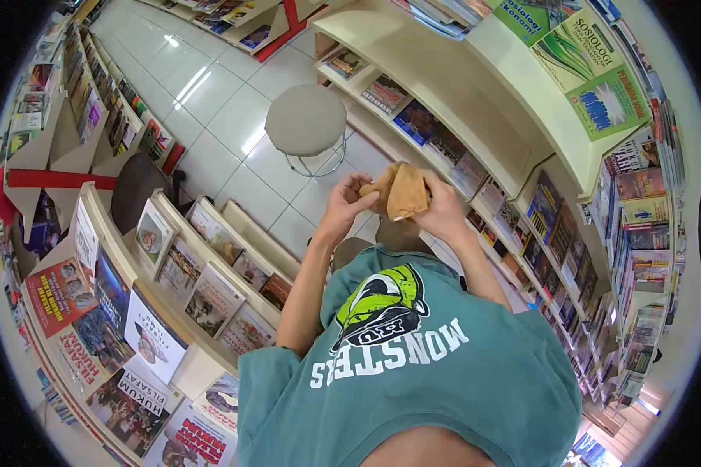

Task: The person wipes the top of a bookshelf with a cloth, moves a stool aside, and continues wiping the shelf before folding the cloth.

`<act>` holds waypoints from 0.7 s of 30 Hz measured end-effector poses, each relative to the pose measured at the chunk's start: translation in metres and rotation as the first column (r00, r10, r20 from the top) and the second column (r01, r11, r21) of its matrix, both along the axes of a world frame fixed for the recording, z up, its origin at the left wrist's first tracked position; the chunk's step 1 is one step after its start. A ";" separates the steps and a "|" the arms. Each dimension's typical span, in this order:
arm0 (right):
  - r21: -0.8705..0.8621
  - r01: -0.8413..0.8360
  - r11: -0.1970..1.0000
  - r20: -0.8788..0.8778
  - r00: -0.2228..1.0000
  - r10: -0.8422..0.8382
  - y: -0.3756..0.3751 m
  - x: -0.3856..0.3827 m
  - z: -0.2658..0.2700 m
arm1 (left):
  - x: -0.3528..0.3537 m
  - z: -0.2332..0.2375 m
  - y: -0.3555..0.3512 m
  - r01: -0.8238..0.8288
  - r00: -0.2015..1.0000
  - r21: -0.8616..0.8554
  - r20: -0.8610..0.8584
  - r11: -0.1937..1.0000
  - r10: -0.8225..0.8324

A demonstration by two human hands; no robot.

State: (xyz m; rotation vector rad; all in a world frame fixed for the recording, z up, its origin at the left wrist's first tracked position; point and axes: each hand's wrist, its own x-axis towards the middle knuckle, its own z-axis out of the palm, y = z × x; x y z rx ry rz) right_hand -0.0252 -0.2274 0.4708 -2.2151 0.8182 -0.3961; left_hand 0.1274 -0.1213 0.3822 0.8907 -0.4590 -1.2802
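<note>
A tan-brown cloth [406,193], bunched and folded, is held up in front of my green shirt. My right hand [444,208] is closed around its right side, with the fingers partly hidden behind the fabric. On the other side, my left hand [352,206] pinches the cloth's left edge between thumb and fingers. Both hands are above my lap, in the aisle between bookshelves.
A round grey stool [305,121] stands on the tiled floor [234,117] ahead. Book racks [210,292] line my left, and a cream shelf [452,86] with books runs along my right. Sociology books [584,50] lie on its top.
</note>
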 end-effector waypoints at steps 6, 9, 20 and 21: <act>0.208 0.054 0.977 0.342 0.931 -0.125 0.012 0.003 -0.002 | 0.005 0.030 0.004 -0.085 0.985 -0.042 0.147 0.995 0.091; -0.069 -0.055 0.996 0.422 0.903 0.079 -0.001 -0.005 -0.027 | 0.014 0.036 0.005 -0.087 0.958 -0.061 0.270 0.994 0.101; 0.304 -0.119 0.945 0.634 0.766 -0.107 -0.040 -0.009 0.009 | 0.054 0.070 -0.002 0.142 0.645 0.249 0.711 0.958 -0.281; 0.303 -0.111 0.946 0.633 0.765 -0.113 -0.043 -0.010 0.013 | 0.054 0.067 -0.003 0.150 0.642 0.248 0.711 0.957 -0.285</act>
